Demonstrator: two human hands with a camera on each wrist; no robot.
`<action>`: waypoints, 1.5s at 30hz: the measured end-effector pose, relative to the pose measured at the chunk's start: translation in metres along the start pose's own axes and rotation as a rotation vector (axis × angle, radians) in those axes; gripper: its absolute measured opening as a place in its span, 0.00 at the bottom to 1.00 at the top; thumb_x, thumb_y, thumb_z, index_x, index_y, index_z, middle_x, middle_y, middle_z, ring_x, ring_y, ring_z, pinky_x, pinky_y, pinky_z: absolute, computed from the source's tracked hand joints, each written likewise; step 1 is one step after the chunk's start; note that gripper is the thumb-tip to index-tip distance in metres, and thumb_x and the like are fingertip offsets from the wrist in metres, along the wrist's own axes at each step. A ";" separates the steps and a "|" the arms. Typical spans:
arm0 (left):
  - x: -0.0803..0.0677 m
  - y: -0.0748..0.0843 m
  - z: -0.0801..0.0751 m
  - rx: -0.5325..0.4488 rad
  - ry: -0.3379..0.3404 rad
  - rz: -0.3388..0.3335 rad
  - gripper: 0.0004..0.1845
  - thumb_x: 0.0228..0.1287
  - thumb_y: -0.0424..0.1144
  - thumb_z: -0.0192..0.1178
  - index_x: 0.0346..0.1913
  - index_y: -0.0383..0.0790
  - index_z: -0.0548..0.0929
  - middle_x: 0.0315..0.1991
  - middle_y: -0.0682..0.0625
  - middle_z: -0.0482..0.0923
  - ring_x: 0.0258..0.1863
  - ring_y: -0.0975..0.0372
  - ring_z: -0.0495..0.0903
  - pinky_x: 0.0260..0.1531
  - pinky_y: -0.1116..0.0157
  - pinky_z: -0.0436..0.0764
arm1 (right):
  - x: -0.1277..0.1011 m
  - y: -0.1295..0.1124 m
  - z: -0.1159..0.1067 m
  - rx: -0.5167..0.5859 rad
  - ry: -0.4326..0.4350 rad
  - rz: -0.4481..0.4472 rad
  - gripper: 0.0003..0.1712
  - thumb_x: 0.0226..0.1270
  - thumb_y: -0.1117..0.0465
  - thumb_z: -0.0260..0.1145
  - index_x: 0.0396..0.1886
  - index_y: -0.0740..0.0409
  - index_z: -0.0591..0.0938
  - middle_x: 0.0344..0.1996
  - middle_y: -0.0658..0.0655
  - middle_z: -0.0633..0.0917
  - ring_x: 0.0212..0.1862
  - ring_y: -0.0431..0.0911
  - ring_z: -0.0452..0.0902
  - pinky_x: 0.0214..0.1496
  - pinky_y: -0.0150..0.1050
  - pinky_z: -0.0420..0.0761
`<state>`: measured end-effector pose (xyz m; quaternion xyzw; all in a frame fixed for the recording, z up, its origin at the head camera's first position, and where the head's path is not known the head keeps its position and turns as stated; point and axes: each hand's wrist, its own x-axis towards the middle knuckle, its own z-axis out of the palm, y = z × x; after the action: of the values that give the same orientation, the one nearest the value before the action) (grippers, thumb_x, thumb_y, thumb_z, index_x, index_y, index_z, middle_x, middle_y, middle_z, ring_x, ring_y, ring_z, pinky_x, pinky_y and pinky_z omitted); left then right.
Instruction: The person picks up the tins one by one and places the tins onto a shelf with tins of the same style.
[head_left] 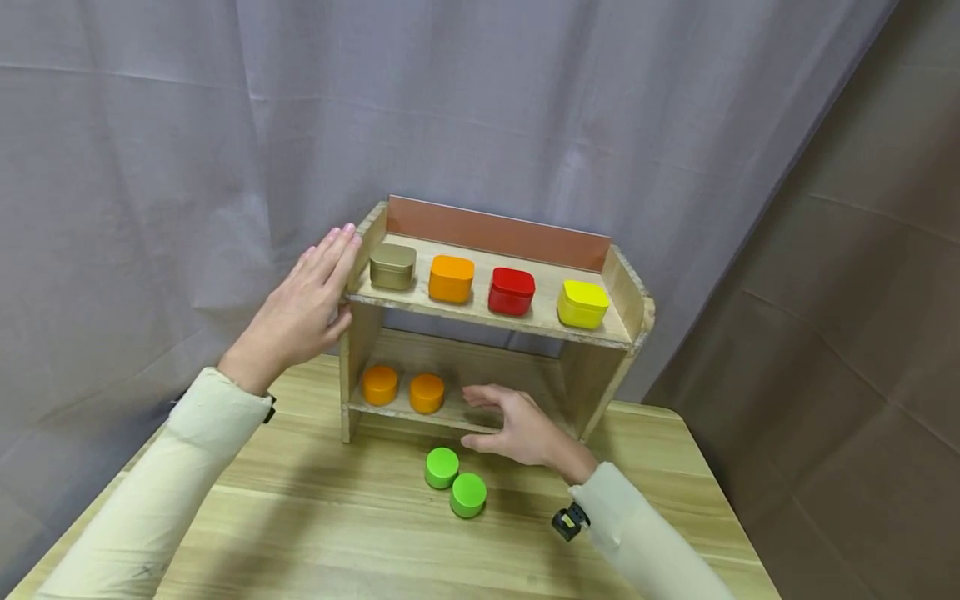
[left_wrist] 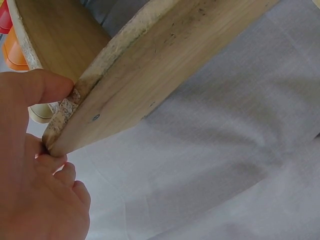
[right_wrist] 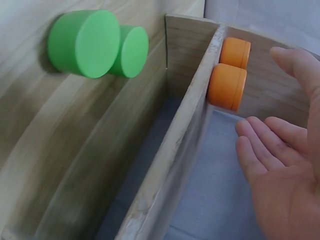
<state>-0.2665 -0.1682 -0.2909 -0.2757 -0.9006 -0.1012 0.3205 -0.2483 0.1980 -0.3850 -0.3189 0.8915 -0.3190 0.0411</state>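
A two-tier wooden shelf (head_left: 487,321) stands on the table. My left hand (head_left: 307,296) holds its left side panel; in the left wrist view the thumb (left_wrist: 47,86) lies at the front edge, the other fingers by the panel's outer face. My right hand (head_left: 517,425), fingers parted and holding nothing, is in front of the lower tier. To its left, two round orange containers (head_left: 380,385) (right_wrist: 227,86) sit side by side on that tier. Two round green containers (head_left: 442,467) (right_wrist: 97,44) stand on the table before the shelf, nearly touching.
Along the upper tier stand a khaki box (head_left: 392,267), an orange box (head_left: 452,279), a red box (head_left: 512,292) and a yellow box (head_left: 582,305), all with rounded corners. Grey curtains (head_left: 487,100) hang behind the wooden table (head_left: 360,533).
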 end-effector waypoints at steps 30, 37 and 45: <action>0.001 -0.002 0.002 -0.004 0.012 0.000 0.51 0.64 0.32 0.61 0.85 0.32 0.46 0.87 0.38 0.44 0.86 0.42 0.50 0.83 0.39 0.57 | -0.050 0.048 0.042 0.020 -0.128 0.008 0.44 0.64 0.47 0.78 0.73 0.63 0.75 0.69 0.62 0.82 0.69 0.59 0.80 0.72 0.56 0.80; 0.000 -0.002 0.000 -0.008 0.004 -0.004 0.51 0.63 0.32 0.61 0.85 0.32 0.46 0.87 0.37 0.44 0.86 0.42 0.50 0.83 0.39 0.56 | -0.050 0.064 0.064 0.100 -0.126 0.005 0.45 0.61 0.52 0.81 0.72 0.69 0.74 0.69 0.66 0.81 0.68 0.60 0.81 0.73 0.54 0.81; 0.000 -0.001 0.001 -0.017 -0.007 -0.003 0.51 0.64 0.32 0.60 0.85 0.32 0.45 0.87 0.37 0.43 0.86 0.42 0.49 0.84 0.40 0.54 | -0.051 0.077 0.083 0.083 -0.079 0.019 0.44 0.57 0.53 0.83 0.69 0.67 0.77 0.64 0.61 0.85 0.62 0.55 0.84 0.68 0.47 0.85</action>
<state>-0.2674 -0.1692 -0.2920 -0.2774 -0.9012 -0.1084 0.3149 -0.2266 0.2283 -0.5033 -0.3209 0.8782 -0.3423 0.0924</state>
